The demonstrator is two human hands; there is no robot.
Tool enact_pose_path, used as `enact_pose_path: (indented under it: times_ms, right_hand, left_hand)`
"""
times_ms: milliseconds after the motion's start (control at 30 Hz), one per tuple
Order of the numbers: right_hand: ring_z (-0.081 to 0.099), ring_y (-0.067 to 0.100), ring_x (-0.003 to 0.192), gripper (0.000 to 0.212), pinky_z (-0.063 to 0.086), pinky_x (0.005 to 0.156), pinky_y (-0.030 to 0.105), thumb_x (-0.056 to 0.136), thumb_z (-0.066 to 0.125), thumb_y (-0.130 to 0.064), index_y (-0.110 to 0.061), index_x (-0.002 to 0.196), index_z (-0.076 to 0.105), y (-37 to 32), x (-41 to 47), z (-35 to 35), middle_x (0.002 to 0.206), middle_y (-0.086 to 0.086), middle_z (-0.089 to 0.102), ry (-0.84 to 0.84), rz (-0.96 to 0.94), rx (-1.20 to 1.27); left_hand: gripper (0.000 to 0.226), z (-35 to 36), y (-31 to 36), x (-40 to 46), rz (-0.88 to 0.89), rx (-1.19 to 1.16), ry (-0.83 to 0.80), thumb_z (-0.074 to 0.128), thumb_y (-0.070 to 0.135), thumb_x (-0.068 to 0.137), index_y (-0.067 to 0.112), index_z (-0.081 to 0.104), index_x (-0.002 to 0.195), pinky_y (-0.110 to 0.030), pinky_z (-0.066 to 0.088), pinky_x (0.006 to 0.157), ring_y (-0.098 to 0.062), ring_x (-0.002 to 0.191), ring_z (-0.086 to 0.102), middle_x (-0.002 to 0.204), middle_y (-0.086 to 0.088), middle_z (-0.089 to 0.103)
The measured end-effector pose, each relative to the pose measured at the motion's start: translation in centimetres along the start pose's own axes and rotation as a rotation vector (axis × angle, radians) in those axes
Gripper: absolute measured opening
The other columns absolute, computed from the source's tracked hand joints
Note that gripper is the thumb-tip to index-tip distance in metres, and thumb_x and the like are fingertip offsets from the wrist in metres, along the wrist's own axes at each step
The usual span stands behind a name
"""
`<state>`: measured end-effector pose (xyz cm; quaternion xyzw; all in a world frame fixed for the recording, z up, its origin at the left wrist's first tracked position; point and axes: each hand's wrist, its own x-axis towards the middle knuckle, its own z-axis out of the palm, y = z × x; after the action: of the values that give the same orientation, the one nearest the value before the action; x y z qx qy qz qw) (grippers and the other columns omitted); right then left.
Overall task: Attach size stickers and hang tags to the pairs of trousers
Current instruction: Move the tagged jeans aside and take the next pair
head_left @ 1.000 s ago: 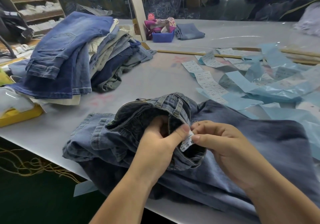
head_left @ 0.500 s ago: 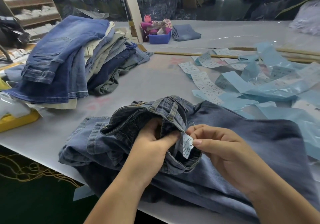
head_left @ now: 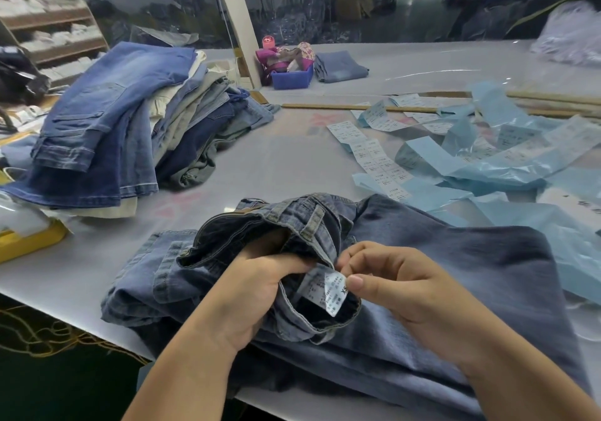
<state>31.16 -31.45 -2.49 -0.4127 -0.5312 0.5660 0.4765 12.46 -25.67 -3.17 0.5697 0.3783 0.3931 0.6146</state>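
Head – R grip point(head_left: 390, 293) pinches label point(head_left: 328, 288), jeans point(head_left: 455, 290)

I'm seeing a blue plastic bin point(head_left: 291, 79) sitting far back on the white table point(head_left: 276, 160), with pink and patterned cloth point(head_left: 286, 56) spilling out of it. A pale post point(head_left: 235, 20) is standing just left of the bin. A yellow tray point(head_left: 29, 241) is sitting at the table's left edge. Wooden strips point(head_left: 357, 107) are lying across the table further back. Shelving point(head_left: 48, 20) holding pale folded stock is showing at top left, and a clear plastic bag point(head_left: 572, 36) is lying at far right
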Motion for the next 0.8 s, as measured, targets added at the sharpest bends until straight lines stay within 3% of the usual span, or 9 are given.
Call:
enact_pose_path:
  times_ms: [133, 200, 267, 333, 433, 500, 567, 667, 800]
  right_hand:
    - [0.057, 0.014, 0.079, 0.01, 0.043, 0.079, 0.028, 0.074, 0.066, -0.018, -0.01, 0.078, 0.07, 0.2, 0.0, 0.1, 0.081, 0.005, 0.065, 0.061, -0.02, -0.117]
    - [0.057, 0.01, 0.075, 0.01, 0.043, 0.074, 0.022, 0.074, 0.065, -0.017, -0.009, 0.078, 0.07, -0.1, -0.3, -0.3, 0.076, 0.002, 0.066, 0.082, -0.021, -0.095]
    - [0.056, 0.012, 0.074, 0.014, 0.041, 0.073, 0.027, 0.073, 0.065, -0.019, -0.007, 0.078, 0.07, -0.5, -0.4, -0.8, 0.075, 0.005, 0.066, 0.118, -0.005, -0.118]
    - [0.055, 0.016, 0.074, 0.015, 0.039, 0.073, 0.035, 0.073, 0.065, -0.025, -0.013, 0.08, 0.071, -1.2, -0.6, -1.7, 0.077, 0.011, 0.067, 0.17, 0.005, -0.197]
    - [0.056, 0.01, 0.069, 0.013, 0.043, 0.069, 0.032, 0.072, 0.063, -0.031, -0.023, 0.08, 0.07, -2.4, -0.3, -3.3, 0.074, 0.001, 0.068, 0.213, 0.016, -0.358]
    - [0.057, 0.01, 0.066, 0.008, 0.047, 0.066, 0.037, 0.075, 0.066, -0.03, -0.027, 0.081, 0.069, -3.2, 0.1, -5.0, 0.075, -0.003, 0.069, 0.256, 0.042, -0.468]
    - [0.061, 0.015, 0.066, 0.003, 0.052, 0.068, 0.044, 0.079, 0.069, -0.027, -0.028, 0.082, 0.069, -3.9, 0.7, -7.4, 0.079, 0.001, 0.07, 0.308, 0.09, -0.602]
    - [0.065, 0.014, 0.071, 0.002, 0.053, 0.059, 0.033, 0.082, 0.067, -0.032, -0.03, 0.083, 0.066, -4.7, 2.5, -11.8, 0.085, -0.003, 0.069, 0.416, 0.171, -0.759]
    - [0.058, 0.017, 0.092, 0.012, 0.044, 0.072, 0.028, 0.087, 0.061, -0.023, -0.026, 0.098, 0.061, -3.9, 7.7, -17.1, 0.102, -0.003, 0.061, 0.611, 0.27, -0.883]
  left_hand:
    - [0.027, 0.0, 1.0, -0.9, 0.05, 0.304, 0.168, 0.07, 0.026, 0.075, 0.03, 0.072, 0.102, -0.043, 0.055, 0.084, -0.014, 0.091, 0.071, 0.094, 0.007, 0.075]
    - [0.023, 0.0, 1.6, -1.7, 0.167, 0.51, 0.512, 0.074, 0.035, 0.074, 0.04, 0.063, 0.093, -0.028, 0.052, 0.073, -0.001, 0.073, 0.064, 0.082, 0.02, 0.068]
    - [0.019, 0.3, 3.1, -3.1, 0.42, 0.487, 0.786, 0.07, 0.041, 0.073, 0.036, 0.054, 0.083, -0.012, 0.044, 0.06, -0.001, 0.059, 0.053, 0.072, 0.018, 0.059]
    - [0.014, 1.7, 4.8, -4.0, 0.697, 0.429, 0.757, 0.061, 0.04, 0.077, 0.033, 0.049, 0.082, -0.003, 0.039, 0.058, 0.002, 0.059, 0.051, 0.07, 0.017, 0.055]
    - [0.012, 4.2, 5.8, -2.5, 0.838, 0.655, 0.453, 0.059, 0.04, 0.081, 0.035, 0.054, 0.091, -0.008, 0.043, 0.064, -0.002, 0.071, 0.059, 0.08, 0.015, 0.059]
    - [0.027, 4.9, 5.0, 0.5, 0.749, 1.05, 0.216, 0.054, 0.05, 0.079, 0.036, 0.057, 0.102, -0.022, 0.047, 0.078, -0.007, 0.086, 0.059, 0.094, 0.017, 0.058]
    - [0.055, 4.7, 3.3, 4.1, 0.336, 1.479, 0.065, 0.039, 0.069, 0.082, 0.035, 0.049, 0.124, -0.034, 0.045, 0.095, -0.015, 0.112, 0.052, 0.121, 0.014, 0.051]
    - [0.066, 2.3, 1.3, 9.2, -0.283, 1.733, 0.012, 0.034, 0.073, 0.089, 0.029, 0.042, 0.138, -0.037, 0.04, 0.104, -0.023, 0.129, 0.042, 0.143, 0.004, 0.045]
    - [0.038, 3.4, 2.6, 16.0, -0.309, 1.772, 0.04, 0.046, 0.053, 0.09, 0.026, 0.059, 0.114, -0.033, 0.046, 0.084, -0.024, 0.106, 0.058, 0.123, -0.001, 0.061]
